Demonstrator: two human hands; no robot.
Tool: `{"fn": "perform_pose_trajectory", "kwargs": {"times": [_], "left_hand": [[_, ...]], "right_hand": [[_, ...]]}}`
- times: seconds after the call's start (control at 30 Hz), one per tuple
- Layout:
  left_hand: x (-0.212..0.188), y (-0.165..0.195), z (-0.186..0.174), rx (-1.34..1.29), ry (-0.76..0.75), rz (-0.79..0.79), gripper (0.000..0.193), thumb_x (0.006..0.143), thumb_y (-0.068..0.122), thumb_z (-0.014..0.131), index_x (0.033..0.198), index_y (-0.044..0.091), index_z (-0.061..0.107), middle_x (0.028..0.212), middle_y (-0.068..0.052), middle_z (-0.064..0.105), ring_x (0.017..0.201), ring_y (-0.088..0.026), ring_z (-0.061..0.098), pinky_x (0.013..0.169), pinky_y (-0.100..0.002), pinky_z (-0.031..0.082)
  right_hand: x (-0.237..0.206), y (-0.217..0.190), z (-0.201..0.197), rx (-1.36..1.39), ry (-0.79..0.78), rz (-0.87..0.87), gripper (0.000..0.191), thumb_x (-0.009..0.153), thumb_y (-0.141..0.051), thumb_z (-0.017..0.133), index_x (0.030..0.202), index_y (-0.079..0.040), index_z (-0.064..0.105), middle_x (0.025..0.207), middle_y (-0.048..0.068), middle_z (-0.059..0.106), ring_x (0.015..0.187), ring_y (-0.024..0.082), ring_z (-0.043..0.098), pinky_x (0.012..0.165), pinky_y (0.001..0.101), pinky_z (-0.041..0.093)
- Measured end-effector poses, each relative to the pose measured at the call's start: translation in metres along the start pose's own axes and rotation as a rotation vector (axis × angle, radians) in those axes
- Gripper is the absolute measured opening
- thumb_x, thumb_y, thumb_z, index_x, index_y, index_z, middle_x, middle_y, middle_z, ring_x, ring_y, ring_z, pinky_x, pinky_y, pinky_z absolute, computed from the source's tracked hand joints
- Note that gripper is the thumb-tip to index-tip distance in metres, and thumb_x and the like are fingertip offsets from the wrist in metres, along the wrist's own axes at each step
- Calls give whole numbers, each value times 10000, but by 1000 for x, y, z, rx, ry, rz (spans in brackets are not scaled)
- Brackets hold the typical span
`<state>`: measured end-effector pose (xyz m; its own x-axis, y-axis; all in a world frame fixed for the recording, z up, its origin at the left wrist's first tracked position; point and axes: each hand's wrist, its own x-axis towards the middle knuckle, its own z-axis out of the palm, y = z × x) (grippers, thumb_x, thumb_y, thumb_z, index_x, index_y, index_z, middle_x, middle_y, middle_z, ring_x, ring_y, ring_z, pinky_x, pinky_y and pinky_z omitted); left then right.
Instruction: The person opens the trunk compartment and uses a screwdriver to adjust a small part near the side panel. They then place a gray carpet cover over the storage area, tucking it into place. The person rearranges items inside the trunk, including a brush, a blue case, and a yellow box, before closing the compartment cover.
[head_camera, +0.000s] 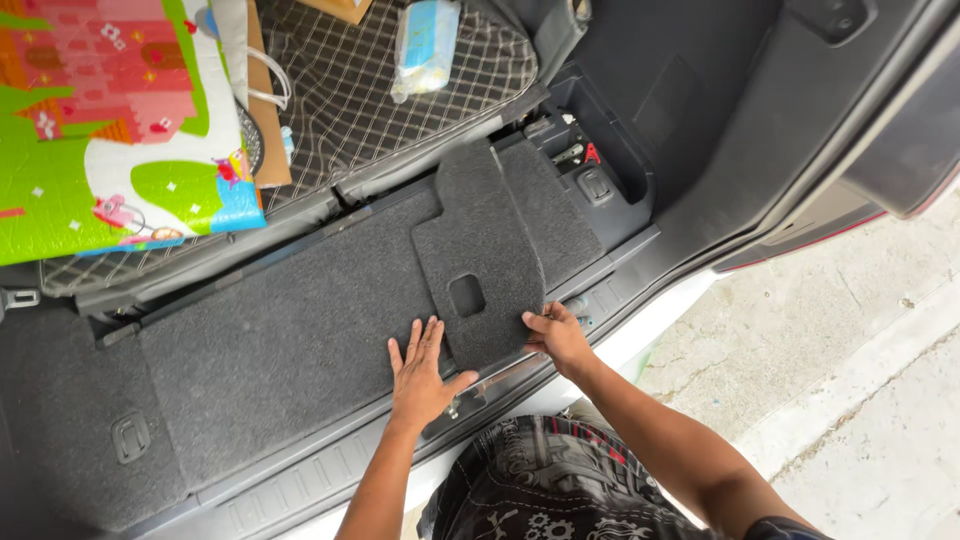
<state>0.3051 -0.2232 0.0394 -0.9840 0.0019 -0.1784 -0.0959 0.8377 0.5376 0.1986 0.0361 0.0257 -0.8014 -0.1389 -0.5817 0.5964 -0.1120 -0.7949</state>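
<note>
I look down into an open car boot lined with grey carpet (280, 350). A small grey carpeted cover panel (480, 245) with a rectangular finger hole lies loose on top of the boot floor. My left hand (420, 370) lies flat, fingers spread, on the floor at the panel's lower left edge, thumb touching it. My right hand (557, 335) grips the panel's lower right edge with its fingers curled around it.
A colourful folded play mat (110, 120) and a wrapped packet (425, 45) rest on the quilted seat back (350, 95). A side storage recess (585, 160) holds small tools. The boot sill (330, 475) runs along the front; concrete ground (850, 380) lies at right.
</note>
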Motion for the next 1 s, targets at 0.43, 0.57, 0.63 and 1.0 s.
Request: {"fn": "perform_pose_trajectory", "kwargs": {"times": [0.43,0.57,0.63,1.0], "left_hand": [[9,-4,-1,304,48,-204,805,858,645,578,1551,300,358,1688,31,160,1555,-204,69,1260,-524,7],[13,-2,-17,411,-63,-265,862,868,647,600,1586,294,278,1708,1,82,1574,-242,28,1271,-514,21],[19,1,-21,494,-117,-234,886,889,630,606,1607,277,225,1707,-35,58,1576,-274,24,1273,-507,33],[32,31,-20,520,-212,-445,931,898,549,661,1632,351,122,1733,-13,-11,1588,-258,-27,1290,-471,31]], "right_hand": [[56,-83,-148,203,338,-339,223,927,-124,692,1086,-130,535,826,-34,535,690,97,528,564,260,467],[84,-105,-170,140,314,-456,221,998,-92,681,1082,-19,489,866,9,533,665,140,472,561,288,424],[108,-120,-165,173,360,-504,250,1021,-105,673,1221,8,571,978,31,595,799,132,506,696,269,438],[91,-144,-82,-1057,524,-1262,574,980,-194,673,1483,-39,446,1655,321,253,1560,524,215,1275,662,230]]}}
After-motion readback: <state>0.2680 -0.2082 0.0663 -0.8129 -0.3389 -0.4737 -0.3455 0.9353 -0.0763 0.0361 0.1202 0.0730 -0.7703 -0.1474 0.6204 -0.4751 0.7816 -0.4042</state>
